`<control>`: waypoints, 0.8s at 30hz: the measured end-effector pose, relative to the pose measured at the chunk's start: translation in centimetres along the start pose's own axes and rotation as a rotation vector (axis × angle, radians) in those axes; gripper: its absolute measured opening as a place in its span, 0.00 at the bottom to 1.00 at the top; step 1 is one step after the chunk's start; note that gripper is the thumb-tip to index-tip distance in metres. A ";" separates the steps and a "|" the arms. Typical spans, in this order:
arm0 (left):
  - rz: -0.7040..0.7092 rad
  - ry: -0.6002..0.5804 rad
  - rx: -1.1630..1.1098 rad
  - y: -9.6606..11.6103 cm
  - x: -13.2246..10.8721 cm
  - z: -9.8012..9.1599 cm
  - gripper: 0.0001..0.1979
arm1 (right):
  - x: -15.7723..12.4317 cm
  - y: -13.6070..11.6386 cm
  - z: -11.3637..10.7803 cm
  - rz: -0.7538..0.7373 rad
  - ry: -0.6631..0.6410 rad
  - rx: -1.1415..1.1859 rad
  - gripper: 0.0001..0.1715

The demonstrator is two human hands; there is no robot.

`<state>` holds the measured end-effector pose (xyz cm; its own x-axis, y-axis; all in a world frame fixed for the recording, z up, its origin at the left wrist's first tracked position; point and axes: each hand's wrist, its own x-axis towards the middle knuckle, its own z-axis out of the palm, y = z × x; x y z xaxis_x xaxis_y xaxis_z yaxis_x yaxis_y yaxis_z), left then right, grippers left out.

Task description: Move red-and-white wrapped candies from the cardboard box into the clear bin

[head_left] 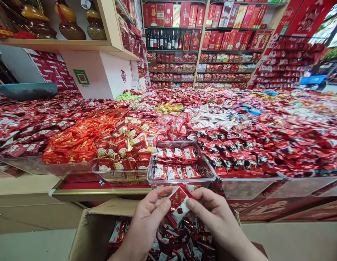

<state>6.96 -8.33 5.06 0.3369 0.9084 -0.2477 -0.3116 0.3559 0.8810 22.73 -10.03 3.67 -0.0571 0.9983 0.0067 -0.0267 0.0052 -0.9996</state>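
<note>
Between my two hands is a red and white candy packet (179,203), tilted, with its printed face up. My left hand (150,217) pinches its left side between thumb and fingers. On the opposite side my right hand (212,214) grips it the same way. Below them stands an open cardboard box (88,232) holding many similar loose packets (181,239). Just beyond my hands, a clear plastic bin (209,172) contains red and white packets (176,171) lined up in rows, with room around them on its right side.
Left of that bin, another bin holds durian candy packets (135,152), beside orange-red packets (73,141). Dark red packets (239,152) fill the bins to the right. A gold-edged counter ledge (103,192) runs behind the box. Shelves with bottles (163,40) and gift boxes stand at the back.
</note>
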 end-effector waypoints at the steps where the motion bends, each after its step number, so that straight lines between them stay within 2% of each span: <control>1: 0.004 0.002 0.005 0.1 0.1 0.0 0.14 | 0.0 0.0 -0.1 0.011 -0.001 0.009 0.13; 5: 0.062 -0.046 0.153 0.5 0.5 -0.3 0.15 | -0.3 -0.1 -0.7 -0.020 -0.047 -0.063 0.12; 7: 0.085 -0.092 0.202 0.7 0.7 -0.4 0.15 | -0.6 -0.1 -1.2 -0.120 -0.093 -0.203 0.21; 9: 0.088 -0.125 0.218 0.8 0.8 -0.5 0.16 | -0.8 -0.1 -1.8 -0.270 -0.153 -0.411 0.29; 12: 0.041 -0.192 0.235 0.6 0.7 -0.5 0.16 | -0.7 0.1 -2.3 -0.599 -0.216 -0.693 0.26; 15: -0.044 -0.304 0.314 0.8 0.7 -0.3 0.17 | -0.7 0.6 -2.9 -0.874 -0.204 -0.846 0.27; 17: 0.032 -0.299 0.554 1.8 1.2 -0.2 0.16 | -0.8 0.5 -3.7 -0.933 -0.168 -0.924 0.28; 18: 0.149 -0.271 0.741 2.6 1.7 -0.1 0.14 | -0.9 0.3 -4.2 -0.947 -0.142 -0.962 0.28; 21: 0.649 -0.212 1.408 5.6 4.4 0.2 0.12 | -0.2 -1.4 -6.0 -0.946 -0.025 -1.099 0.21; 22: 0.733 -0.241 1.619 6.5 5.7 0.3 0.12 | 0.5 -2.3 -6.4 -0.924 0.025 -1.167 0.18; 24: 0.724 -0.196 1.981 7.7 8.2 0.6 0.14 | 2.7 -4.1 -6.8 -0.847 0.108 -1.333 0.10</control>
<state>7.83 1.75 10.03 0.7245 0.6683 0.1687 0.6824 -0.7299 -0.0397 29.44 -6.92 7.62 -0.4110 0.6792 0.6081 0.8503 0.5261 -0.0128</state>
